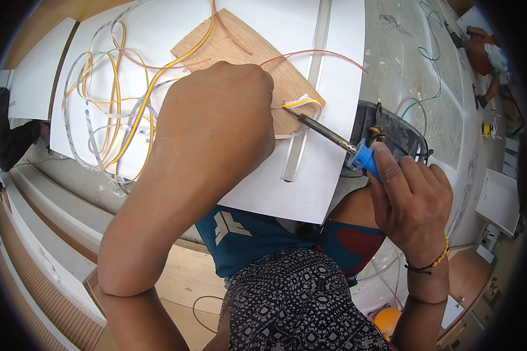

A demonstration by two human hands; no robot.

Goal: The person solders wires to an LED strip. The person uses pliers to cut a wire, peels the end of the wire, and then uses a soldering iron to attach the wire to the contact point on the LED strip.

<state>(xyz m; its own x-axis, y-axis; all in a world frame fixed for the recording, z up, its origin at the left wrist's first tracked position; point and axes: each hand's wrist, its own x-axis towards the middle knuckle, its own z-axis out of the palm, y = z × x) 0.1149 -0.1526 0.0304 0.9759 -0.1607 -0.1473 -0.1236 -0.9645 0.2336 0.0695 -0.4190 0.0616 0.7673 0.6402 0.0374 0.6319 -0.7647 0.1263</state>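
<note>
My right hand (413,199) grips a soldering iron (328,134) by its blue handle. The iron's tip meets the end of a yellow-and-white LED strip (303,102), which curls over a thin wooden board (240,38). My left hand (219,111) is closed above the board, close to that tip. Its fingers point away and down, so what they pinch is hidden. A thin line shows between this hand and the iron's tip. Thin reddish wires (310,52) run out from behind the left hand to both sides.
Loose loops of LED strip (120,105) lie on the white panel (252,187) at left. A metal channel (298,152) crosses under the board. A black case (413,131) stands beyond the panel's right edge. Another person (489,58) is at the far right; a dark-clothed leg (9,134) shows at left.
</note>
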